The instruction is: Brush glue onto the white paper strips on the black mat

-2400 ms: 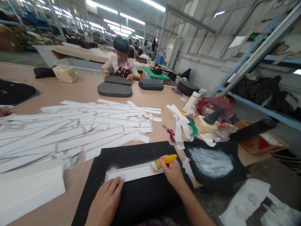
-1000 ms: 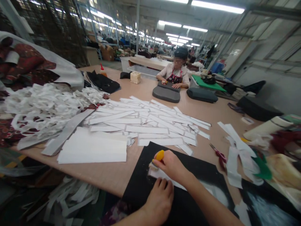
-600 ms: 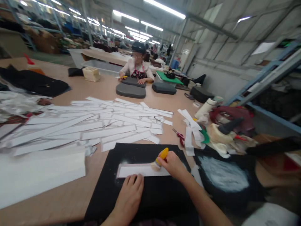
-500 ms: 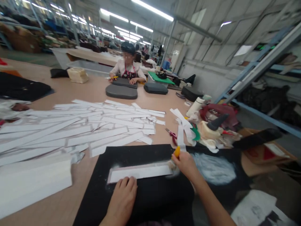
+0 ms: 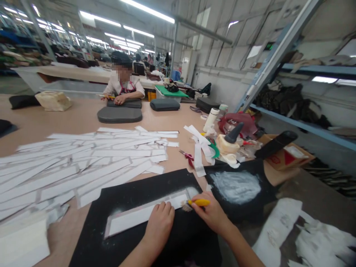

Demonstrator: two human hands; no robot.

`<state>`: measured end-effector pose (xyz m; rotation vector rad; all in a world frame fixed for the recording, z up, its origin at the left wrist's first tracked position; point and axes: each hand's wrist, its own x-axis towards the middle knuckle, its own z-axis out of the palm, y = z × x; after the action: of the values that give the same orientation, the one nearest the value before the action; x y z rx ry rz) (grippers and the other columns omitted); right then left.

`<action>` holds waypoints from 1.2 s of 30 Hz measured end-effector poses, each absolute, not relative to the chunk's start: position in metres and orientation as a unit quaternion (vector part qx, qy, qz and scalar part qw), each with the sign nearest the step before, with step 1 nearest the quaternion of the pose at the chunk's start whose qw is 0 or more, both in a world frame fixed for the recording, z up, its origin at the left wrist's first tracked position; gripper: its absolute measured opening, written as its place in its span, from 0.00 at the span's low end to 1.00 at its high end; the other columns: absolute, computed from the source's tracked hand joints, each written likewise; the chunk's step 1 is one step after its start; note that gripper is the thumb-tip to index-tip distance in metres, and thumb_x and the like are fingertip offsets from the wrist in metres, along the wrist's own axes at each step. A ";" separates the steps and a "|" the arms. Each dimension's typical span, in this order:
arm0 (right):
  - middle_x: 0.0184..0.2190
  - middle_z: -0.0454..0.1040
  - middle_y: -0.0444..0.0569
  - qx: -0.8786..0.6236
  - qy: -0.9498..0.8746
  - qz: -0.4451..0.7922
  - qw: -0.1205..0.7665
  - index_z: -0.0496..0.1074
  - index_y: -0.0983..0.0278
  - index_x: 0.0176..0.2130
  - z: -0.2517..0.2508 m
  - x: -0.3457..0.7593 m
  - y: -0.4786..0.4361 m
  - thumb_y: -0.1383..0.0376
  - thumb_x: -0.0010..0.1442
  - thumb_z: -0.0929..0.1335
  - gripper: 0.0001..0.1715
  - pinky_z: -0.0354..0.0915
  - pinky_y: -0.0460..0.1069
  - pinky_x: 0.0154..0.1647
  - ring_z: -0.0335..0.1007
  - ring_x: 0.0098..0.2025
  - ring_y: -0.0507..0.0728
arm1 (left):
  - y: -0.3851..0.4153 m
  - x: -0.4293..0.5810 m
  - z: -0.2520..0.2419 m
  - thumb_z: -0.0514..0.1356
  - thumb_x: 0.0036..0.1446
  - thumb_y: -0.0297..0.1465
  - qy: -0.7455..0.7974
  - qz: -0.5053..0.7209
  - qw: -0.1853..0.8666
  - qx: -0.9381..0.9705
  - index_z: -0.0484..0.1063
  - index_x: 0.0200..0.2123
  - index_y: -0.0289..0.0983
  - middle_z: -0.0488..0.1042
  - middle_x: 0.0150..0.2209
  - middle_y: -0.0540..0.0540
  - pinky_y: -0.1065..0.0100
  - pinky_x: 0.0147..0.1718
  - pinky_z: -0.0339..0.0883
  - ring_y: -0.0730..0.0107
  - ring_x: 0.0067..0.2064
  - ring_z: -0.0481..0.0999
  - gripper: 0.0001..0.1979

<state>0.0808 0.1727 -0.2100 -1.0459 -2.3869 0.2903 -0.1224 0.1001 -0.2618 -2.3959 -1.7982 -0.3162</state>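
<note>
The right hand [image 5: 211, 213] is closing firmly around a yellow-handled flat brush [image 5: 198, 202], and the brush's pale bristles are touching the right end of a long white strip [image 5: 141, 217]. The left hand [image 5: 158, 231] is staying open and grasping nothing, with its fingers [image 5: 164, 211] pressing down on the strip near its middle. The strip is lying diagonally on a black fabric sheet [image 5: 89, 241], which is spread over the edge of a light wooden desk [image 5: 55, 118].

A large pile of loose white strips [image 5: 83, 170] is lying on the desk at 10 o'clock from the hands, and a stack of white sheets [image 5: 22, 241] is sitting at 8 o'clock. Red-handled scissors [image 5: 187, 155] are lying at 12 o'clock, just beside a tangle of white offcuts [image 5: 198, 155]. A black panel with a white smear [image 5: 236, 189] is lying at 2 o'clock. A cardboard box [image 5: 286, 155] is resting beyond it, also at 2 o'clock. A co-worker [image 5: 122, 83] is sitting well apart at 11 o'clock, with both hands working over a dark grey pad [image 5: 124, 104].
</note>
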 end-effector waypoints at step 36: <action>0.23 0.72 0.50 -0.364 -0.869 -0.110 0.316 0.69 0.65 0.40 -0.279 0.028 0.149 0.72 0.62 0.54 0.17 0.66 0.48 0.26 0.70 0.24 0.55 | 0.108 -0.360 -0.160 0.54 0.51 0.31 -0.670 -0.696 -0.184 -0.185 0.65 0.31 0.33 0.71 0.30 0.49 0.72 0.28 0.65 0.75 0.29 0.70 0.06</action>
<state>0.0284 0.1488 -0.2794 -0.9592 -2.2889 -0.2905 -0.3596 0.1077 -0.1600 -0.6600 -2.3919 -2.4849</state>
